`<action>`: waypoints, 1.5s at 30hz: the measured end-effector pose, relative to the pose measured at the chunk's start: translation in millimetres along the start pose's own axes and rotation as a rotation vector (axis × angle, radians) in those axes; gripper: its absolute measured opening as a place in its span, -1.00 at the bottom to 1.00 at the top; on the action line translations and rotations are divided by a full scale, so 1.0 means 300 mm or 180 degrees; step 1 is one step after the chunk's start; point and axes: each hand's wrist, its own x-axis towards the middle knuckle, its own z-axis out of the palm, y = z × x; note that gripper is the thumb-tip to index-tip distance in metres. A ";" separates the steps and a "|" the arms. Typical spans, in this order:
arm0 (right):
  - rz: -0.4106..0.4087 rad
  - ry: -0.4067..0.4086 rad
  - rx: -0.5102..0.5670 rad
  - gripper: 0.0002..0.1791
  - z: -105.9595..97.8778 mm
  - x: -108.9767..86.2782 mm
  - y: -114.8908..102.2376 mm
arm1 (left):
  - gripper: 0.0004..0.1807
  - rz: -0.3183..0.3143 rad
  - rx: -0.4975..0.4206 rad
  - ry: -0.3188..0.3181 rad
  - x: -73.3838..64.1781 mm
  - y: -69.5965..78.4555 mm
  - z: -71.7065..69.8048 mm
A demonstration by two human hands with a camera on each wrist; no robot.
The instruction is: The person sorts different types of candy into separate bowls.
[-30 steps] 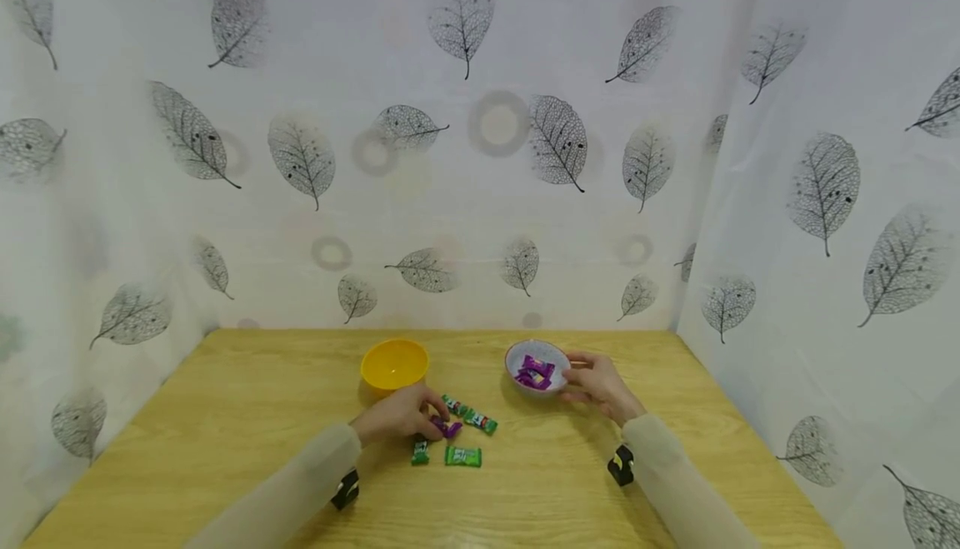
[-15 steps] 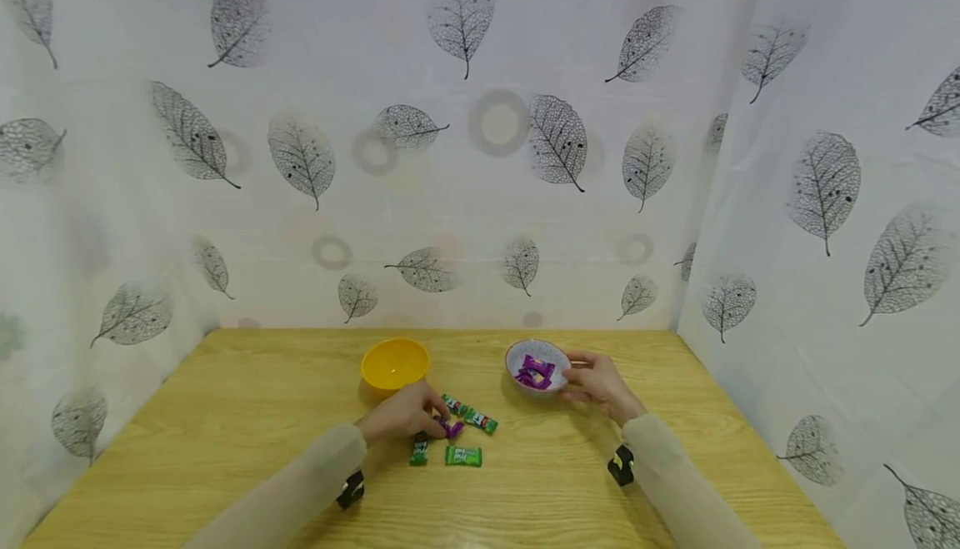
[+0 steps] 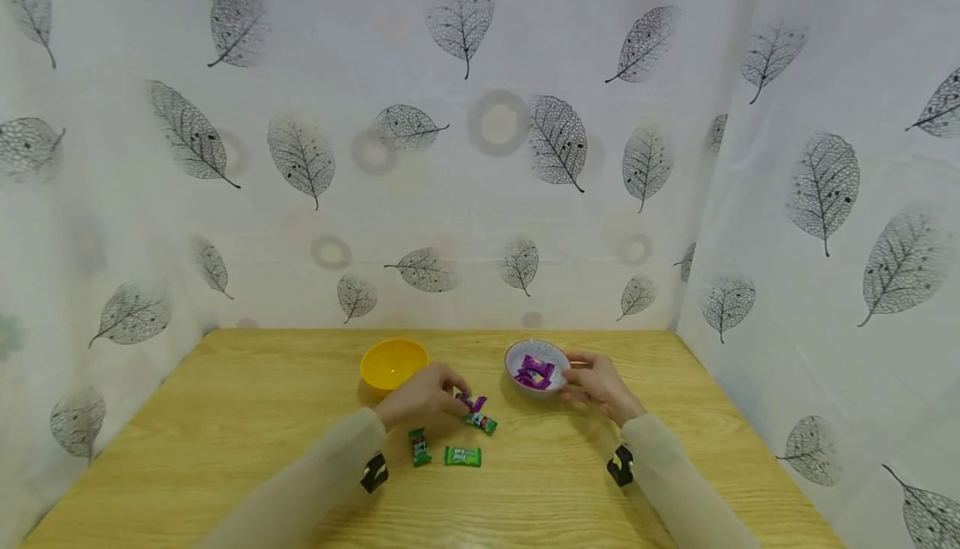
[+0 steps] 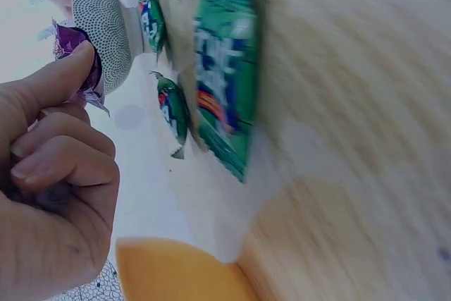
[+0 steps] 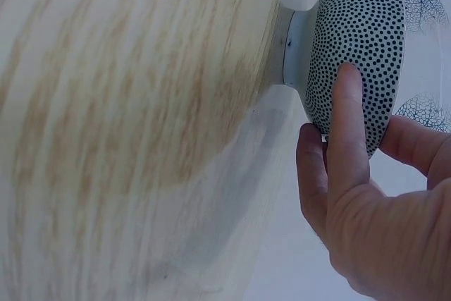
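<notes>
My left hand (image 3: 423, 393) pinches a purple-wrapped candy (image 4: 65, 37) between thumb and fingers, above the green candies and short of the white bowl. The white bowl (image 5: 363, 40), dotted in black outside, stands upright with several purple candies (image 3: 535, 373) in it. At its right side my right hand (image 3: 600, 386) holds it, thumb over the rim and fingers against the outer wall. Green-wrapped candies lie on the table: one (image 3: 480, 423) just under the left hand, one (image 3: 419, 447) nearer me and one (image 3: 462, 456) at the front. Another is hidden behind the left hand in the head view.
A yellow bowl (image 3: 390, 366) stands at the back left, just behind the left forearm and hand. The wooden table (image 3: 262, 399) ends at a white curtain (image 3: 450, 199) with a leaf print, which also hangs along both sides.
My left hand has moved right and away from me with the purple candy, now raised over the green candies. The right hand and the white bowl have stayed in place.
</notes>
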 end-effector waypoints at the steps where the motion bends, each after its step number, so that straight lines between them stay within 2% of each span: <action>1: -0.0003 -0.0007 -0.0004 -0.46 -0.001 0.000 0.000 | -0.88 -0.0011 -0.0011 0.0017 0.008 0.006 0.002; 8: -0.0012 -0.0019 0.0016 -0.45 -0.001 -0.007 -0.004 | -0.93 0.0010 0.0053 0.0143 0.073 0.050 0.026; 22: -0.0034 0.0001 0.0028 -0.46 0.000 -0.015 -0.013 | -0.82 0.0146 -0.0218 0.0501 0.224 0.114 0.084; 26: -0.0022 -0.0017 0.0040 -0.46 0.001 -0.014 -0.014 | -0.82 0.0095 -0.0324 0.0696 0.261 0.127 0.113; 32: -0.0011 -0.0010 0.0048 -0.46 0.000 -0.022 -0.007 | -0.78 -0.0090 -0.0503 0.0940 0.316 0.132 0.161; 39: -0.0055 -0.0027 0.0032 -0.46 -0.002 -0.020 -0.003 | -0.78 -0.0347 -0.0278 0.1188 0.337 0.158 0.192; 45: -0.0029 -0.0017 0.0017 -0.46 0.004 -0.019 -0.010 | -0.86 -0.0374 -0.0325 0.1311 0.338 0.156 0.189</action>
